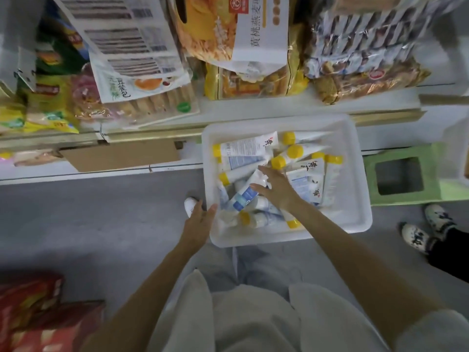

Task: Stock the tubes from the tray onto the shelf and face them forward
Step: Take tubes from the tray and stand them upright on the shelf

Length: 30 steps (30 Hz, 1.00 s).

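Note:
A white plastic tray (355,219) sits on the grey floor in front of the shelf and holds several white tubes with yellow caps (243,148), piled in all directions. My right hand (275,185) reaches into the tray with fingers spread and straight, over a white and blue tube (243,196) in the middle of the pile. My left hand (199,221) is at the tray's left rim, fingers relaxed, and holds nothing. The low shelf board (142,171) runs left of the tray.
Snack and bread packs (142,97) crowd the shelf above. A cardboard sheet (119,156) lies on the lower shelf. A green stool (401,176) stands right of the tray. Another person's patterned shoes (426,229) are at the right. Red packs (38,313) sit at the bottom left.

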Motion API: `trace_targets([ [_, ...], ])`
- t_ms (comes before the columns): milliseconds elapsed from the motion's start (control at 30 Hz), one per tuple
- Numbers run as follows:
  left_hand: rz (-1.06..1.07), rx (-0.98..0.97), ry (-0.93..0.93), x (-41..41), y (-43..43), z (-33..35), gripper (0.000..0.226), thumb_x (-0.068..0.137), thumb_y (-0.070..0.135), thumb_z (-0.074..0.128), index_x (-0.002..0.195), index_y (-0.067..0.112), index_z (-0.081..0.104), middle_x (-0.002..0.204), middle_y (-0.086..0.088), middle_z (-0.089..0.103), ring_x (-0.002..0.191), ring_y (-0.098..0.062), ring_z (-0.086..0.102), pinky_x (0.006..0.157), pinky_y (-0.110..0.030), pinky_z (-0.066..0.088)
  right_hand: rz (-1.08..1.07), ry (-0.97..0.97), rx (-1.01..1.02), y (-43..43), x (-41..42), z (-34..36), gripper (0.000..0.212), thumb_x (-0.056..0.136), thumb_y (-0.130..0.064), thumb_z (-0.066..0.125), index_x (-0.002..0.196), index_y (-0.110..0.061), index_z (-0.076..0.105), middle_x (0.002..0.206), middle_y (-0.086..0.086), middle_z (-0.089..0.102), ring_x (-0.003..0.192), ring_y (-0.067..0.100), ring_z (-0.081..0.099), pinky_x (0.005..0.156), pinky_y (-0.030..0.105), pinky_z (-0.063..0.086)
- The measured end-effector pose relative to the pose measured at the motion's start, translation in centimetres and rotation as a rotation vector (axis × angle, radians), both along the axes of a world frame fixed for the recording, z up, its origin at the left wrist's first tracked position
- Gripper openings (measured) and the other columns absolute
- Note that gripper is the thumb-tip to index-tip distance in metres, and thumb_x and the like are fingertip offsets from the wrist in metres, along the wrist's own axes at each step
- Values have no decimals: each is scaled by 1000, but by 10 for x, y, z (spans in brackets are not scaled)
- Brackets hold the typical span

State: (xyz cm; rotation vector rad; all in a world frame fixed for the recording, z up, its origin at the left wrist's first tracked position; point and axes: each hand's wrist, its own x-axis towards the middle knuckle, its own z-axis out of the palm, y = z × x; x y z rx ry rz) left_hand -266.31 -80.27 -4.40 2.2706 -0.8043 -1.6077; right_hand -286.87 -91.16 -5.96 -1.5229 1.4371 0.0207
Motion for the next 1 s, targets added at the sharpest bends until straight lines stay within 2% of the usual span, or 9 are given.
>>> trace_targets([
  [100, 39, -26, 58, 2, -2, -4, 22, 97, 46, 43, 115, 34, 49, 119, -3, 58, 109, -28, 57, 99, -48, 46, -72, -6, 17, 1, 7, -7, 62, 88, -38, 64, 140, -12, 42, 137, 6, 47, 112, 21, 51, 100, 35, 41],
  [167, 66, -39, 90, 3, -3, -6, 17, 97, 45, 44, 110, 35, 50, 115, -2, 58, 104, -26, 59, 97, -49, 47, -156, -53, 11, 2, 10, -8, 53, 86, -33, 68, 131, -12, 48, 124, 6, 51, 102, 18, 51, 92, 33, 45],
  [300, 100, -14, 128, 2, -5, -4, 18, 98, 44, 43, 110, 31, 48, 112, -1, 54, 104, -25, 57, 99, -48, 47, -146, -72, 45, 3, 15, -12, 30, 87, -31, 67, 103, -16, 47, 105, 1, 50, 93, 17, 49, 74, 25, 36],
  [467, 108, 8, 142, 0, -4, -4, 23, 98, 45, 40, 115, 30, 43, 115, 0, 53, 106, -24, 55, 100, -46, 46, -153, -64, 46, 6, 17, -8, 29, 88, -31, 65, 96, -6, 52, 97, 6, 55, 86, 20, 50, 61, 12, 32],
  [567, 127, 9, 133, 0, -4, -4, 31, 98, 46, 41, 122, 27, 45, 117, -1, 52, 110, -27, 56, 99, -47, 47, -140, -50, -1, 7, 16, -8, 37, 88, -30, 65, 77, 4, 59, 79, 16, 60, 74, 28, 53, 57, 18, 29],
  [667, 110, -3, 103, 0, -2, -6, 23, 97, 49, 40, 114, 34, 45, 120, -3, 55, 108, -27, 57, 98, -47, 47, -153, -24, -16, 11, 12, -6, 37, 86, -28, 69, 58, -17, 48, 63, -6, 48, 61, 8, 43, 56, 10, 31],
  [733, 73, -63, 51, -3, 0, -4, 15, 99, 44, 39, 106, 33, 47, 113, -1, 56, 101, -23, 57, 94, -39, 48, -172, -16, -10, 15, 9, -6, 32, 83, -25, 72, 60, -21, 49, 67, -10, 49, 64, 4, 44, 57, 13, 30],
  [833, 33, -201, -68, -7, 0, 3, 16, 101, 33, 39, 105, 22, 50, 105, 2, 55, 93, -16, 55, 80, -26, 41, -225, -9, -12, 21, 4, -6, 17, 82, -22, 73, 75, -11, 63, 76, -3, 56, 73, 9, 49, 62, 18, 34],
  [1000, 50, -241, -118, -7, -4, 5, 31, 100, 33, 40, 119, 13, 54, 112, 0, 54, 94, -13, 53, 77, -24, 38, -373, -47, -6, 31, 2, -7, 20, 80, -26, 75, 78, -8, 67, 74, 1, 61, 68, 10, 52, 59, 14, 39],
])
